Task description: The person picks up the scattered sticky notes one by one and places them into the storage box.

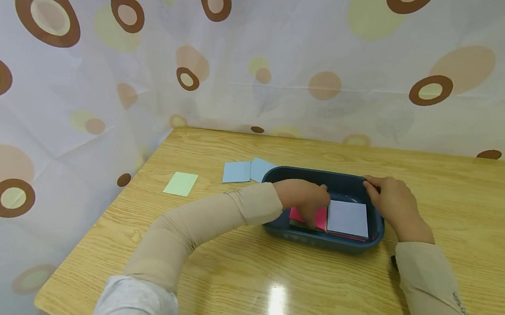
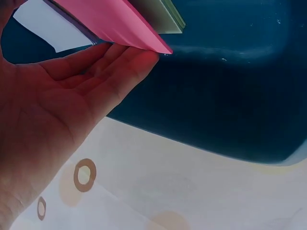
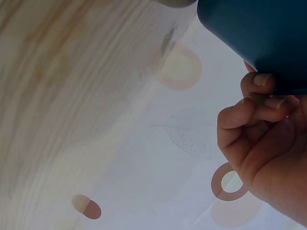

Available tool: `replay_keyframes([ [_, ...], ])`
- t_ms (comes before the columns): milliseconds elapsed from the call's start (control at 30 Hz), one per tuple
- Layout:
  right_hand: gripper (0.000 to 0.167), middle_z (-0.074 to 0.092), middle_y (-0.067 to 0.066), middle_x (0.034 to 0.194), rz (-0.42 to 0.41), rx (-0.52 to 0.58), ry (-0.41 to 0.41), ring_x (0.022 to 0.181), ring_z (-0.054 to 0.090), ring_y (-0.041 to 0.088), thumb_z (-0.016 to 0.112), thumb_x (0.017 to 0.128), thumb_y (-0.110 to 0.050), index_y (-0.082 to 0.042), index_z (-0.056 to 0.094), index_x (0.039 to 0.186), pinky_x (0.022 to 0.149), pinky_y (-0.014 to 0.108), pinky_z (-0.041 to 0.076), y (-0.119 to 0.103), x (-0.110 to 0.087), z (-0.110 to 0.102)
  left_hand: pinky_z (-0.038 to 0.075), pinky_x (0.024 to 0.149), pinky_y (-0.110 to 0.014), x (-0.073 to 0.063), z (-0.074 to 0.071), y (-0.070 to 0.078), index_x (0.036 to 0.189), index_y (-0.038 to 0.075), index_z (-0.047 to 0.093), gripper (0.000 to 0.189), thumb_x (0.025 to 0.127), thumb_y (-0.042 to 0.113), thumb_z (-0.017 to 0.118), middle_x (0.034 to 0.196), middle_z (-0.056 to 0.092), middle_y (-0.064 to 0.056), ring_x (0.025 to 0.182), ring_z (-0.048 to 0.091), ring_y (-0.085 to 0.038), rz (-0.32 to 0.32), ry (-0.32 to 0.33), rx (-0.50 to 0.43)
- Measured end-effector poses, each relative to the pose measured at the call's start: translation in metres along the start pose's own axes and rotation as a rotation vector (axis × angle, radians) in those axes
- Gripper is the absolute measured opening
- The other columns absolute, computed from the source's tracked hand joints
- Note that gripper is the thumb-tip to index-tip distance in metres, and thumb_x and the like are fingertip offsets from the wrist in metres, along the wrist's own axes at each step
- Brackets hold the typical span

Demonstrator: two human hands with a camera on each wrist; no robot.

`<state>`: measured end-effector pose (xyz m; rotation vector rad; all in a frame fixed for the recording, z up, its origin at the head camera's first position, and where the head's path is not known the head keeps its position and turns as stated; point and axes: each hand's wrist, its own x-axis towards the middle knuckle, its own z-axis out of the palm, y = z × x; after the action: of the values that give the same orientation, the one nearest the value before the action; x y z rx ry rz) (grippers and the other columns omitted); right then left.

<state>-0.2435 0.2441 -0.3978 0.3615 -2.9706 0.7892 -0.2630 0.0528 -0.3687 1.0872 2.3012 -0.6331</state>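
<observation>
A dark blue plastic bin (image 1: pixel 319 241) stands on the table with stacks of square paper in it. My left hand (image 1: pixel 305 198) reaches into the bin and grips a pink paper stack (image 1: pixel 321 217); in the left wrist view, the fingers of that hand (image 2: pixel 72 105) lie along the edge of the pink stack (image 2: pixel 120 24). Beside it in the bin is a pale lavender-white stack (image 1: pixel 348 218), and a greenish stack (image 2: pixel 160 17) shows behind the pink one. At the bin's far right corner, my right hand (image 1: pixel 396 204) holds the rim, its fingers curled against the wall (image 3: pixel 268 43).
Two light blue paper squares (image 1: pixel 236 171) lie behind and left of the bin, one partly hidden by it. Farther left is a pale green square (image 1: pixel 180 183). A patterned curtain (image 1: pixel 285 100) hangs along the back and left of the wooden table (image 1: pixel 231 287).
</observation>
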Motion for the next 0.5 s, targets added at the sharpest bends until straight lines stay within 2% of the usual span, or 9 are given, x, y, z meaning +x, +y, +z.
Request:
replay_keyframes([
  [233, 0.04, 0.041, 0.003, 0.049, 0.001, 0.007, -0.006, 0.041, 0.039, 0.015, 0.048, 0.101, -0.017, 0.006, 0.051, 0.133, 0.041, 0.029, 0.032, -0.0003, 0.0003, -0.0002, 0.044, 0.09, -0.024, 0.0045, 0.001, 0.0022, 0.137, 0.01, 0.049, 0.062, 0.09, 0.048, 0.061, 0.133, 0.046, -0.004, 0.114, 0.039, -0.014, 0.017, -0.002, 0.056],
  [500, 0.04, 0.041, 0.003, 0.05, 0.001, 0.009, -0.006, 0.041, 0.038, 0.015, 0.048, 0.101, -0.017, 0.006, 0.051, 0.133, 0.041, 0.029, 0.032, -0.0003, -0.0001, -0.0011, 0.043, 0.091, -0.024, 0.0052, 0.0017, 0.0055, 0.139, 0.01, 0.047, 0.065, 0.09, 0.05, 0.062, 0.134, 0.045, -0.004, 0.115, 0.038, -0.013, 0.008, -0.006, 0.081],
])
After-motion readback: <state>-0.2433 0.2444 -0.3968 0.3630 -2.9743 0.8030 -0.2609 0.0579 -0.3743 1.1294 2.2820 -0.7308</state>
